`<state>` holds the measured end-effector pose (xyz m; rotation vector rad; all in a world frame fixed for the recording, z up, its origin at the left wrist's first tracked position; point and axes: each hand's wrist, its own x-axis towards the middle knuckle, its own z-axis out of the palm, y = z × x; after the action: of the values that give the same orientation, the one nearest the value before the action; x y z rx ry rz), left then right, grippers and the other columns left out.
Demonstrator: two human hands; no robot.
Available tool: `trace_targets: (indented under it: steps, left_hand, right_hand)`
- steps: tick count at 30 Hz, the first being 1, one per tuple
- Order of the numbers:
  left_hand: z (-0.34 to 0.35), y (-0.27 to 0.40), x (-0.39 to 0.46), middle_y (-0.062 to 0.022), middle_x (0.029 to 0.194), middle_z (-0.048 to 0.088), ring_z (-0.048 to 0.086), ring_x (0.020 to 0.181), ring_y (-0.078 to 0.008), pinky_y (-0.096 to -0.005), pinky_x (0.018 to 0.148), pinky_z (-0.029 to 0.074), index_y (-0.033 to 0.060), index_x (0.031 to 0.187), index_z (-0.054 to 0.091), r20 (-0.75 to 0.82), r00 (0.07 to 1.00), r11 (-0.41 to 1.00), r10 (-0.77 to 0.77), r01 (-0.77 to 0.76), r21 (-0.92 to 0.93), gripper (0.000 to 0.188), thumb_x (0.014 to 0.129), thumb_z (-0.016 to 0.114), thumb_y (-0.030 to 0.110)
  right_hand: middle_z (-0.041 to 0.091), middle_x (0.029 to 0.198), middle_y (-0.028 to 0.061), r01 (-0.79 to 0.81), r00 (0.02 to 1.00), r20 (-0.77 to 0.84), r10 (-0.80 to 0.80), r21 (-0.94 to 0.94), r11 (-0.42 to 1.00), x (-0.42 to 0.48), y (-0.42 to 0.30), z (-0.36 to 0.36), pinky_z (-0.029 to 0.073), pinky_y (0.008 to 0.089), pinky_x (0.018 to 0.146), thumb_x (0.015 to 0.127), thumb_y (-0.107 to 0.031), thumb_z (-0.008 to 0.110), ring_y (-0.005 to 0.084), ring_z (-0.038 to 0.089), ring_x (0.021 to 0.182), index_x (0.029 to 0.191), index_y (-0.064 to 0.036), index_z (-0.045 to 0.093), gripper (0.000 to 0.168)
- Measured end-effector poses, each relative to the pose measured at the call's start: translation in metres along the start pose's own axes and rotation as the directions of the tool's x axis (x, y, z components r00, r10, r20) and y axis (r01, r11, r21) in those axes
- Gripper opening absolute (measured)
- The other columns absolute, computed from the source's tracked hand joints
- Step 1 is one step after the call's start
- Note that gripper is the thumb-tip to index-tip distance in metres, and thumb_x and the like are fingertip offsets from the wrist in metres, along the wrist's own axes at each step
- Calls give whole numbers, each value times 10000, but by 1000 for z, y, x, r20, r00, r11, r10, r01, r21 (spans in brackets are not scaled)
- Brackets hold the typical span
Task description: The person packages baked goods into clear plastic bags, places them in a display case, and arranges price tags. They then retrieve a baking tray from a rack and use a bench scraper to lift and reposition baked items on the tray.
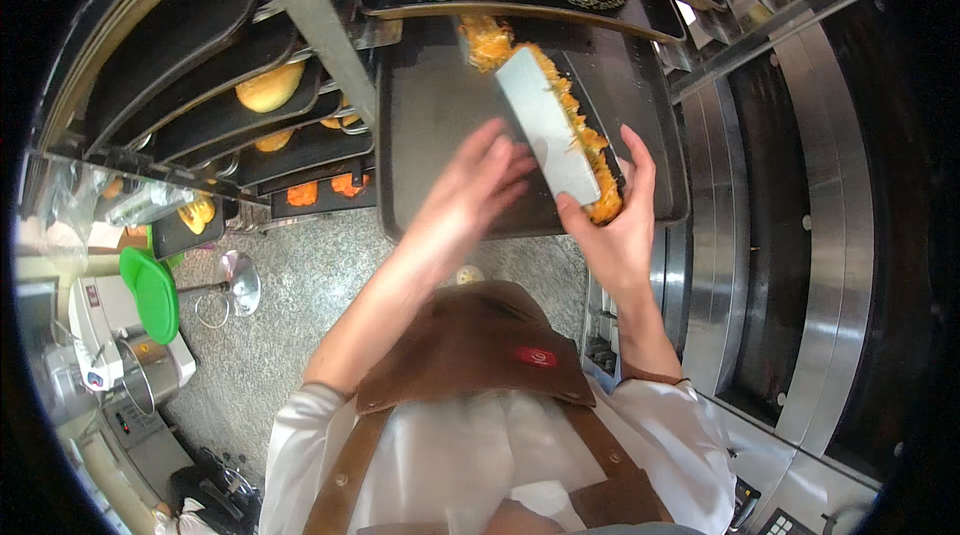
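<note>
My right hand (626, 223) grips the near end of a long baked piece (600, 182) with an orange, shredded-looking topping. A flat pale metal plate or blade (551, 129) lies along its left side, its near end by my right thumb. My left hand (484, 167), blurred, is just left of the plate, fingers partly spread; it appears to hold nothing. Beneath both hands is a dark baking tray (435, 107) pulled partly out of a rack. Another orange-topped piece (487, 43) lies at the tray's far side, close to the long one's far end.
Above the tray, rack shelves hold a tray (517, 9) with seeded dough pieces. Left stands a metal rack post (315, 17) with more trays and a round bun (271, 87). Steel oven fronts (817, 235) line the right. A mixer (131, 332) and green lid (150, 296) are lower left.
</note>
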<state>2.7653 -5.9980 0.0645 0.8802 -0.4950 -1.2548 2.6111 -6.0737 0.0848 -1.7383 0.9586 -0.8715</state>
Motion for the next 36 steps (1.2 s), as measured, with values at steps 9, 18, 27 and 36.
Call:
trace_targets:
  steps: [9, 18, 27, 36]
  left_hand:
    - [-10, 3, 16, -70, 1240, 538, 509, 1160, -175, -372, 1001, 411, 62, 1288, 426, 7, 999, 986, -38, 38, -162, 366, 982, 467, 257]
    - [-19, 15, 23, -63, 1264, 522, 503, 1166, -159, -330, 999, 403, 43, 1336, 386, 117, 991, 997, -66, 60, 54, 423, 970, 486, 230]
    - [-32, 16, 33, -82, 1244, 517, 491, 1143, -154, -316, 993, 383, -5, 1313, 396, 155, 987, 985, -43, 16, 173, 438, 963, 499, 238]
    - [-30, 28, 36, -82, 1202, 540, 511, 1083, -146, -303, 954, 404, -19, 1287, 417, 88, 987, 975, -136, 118, 188, 470, 954, 523, 295]
  right_hand:
    - [481, 1277, 184, 275, 935, 256, -247, -83, 958, 17, -4, 2, 400, 395, 980, 663, -271, 833, 300, 501, 1154, 1387, -41, 325, 914]
    - [594, 1145, 67, 56, 801, 590, -98, 90, 994, 142, -10, 17, 354, 274, 973, 973, -374, 474, 136, 501, 1099, 1205, -15, 557, 436]
    - [618, 979, -20, -156, 719, 693, 61, 76, 985, 168, -14, 22, 356, 231, 863, 924, -384, 568, 73, 482, 909, 1085, -44, 646, 384]
    - [598, 979, -36, -263, 649, 758, 61, 147, 954, 184, 6, 16, 358, 245, 862, 916, -336, 587, 71, 487, 919, 1055, -86, 634, 290]
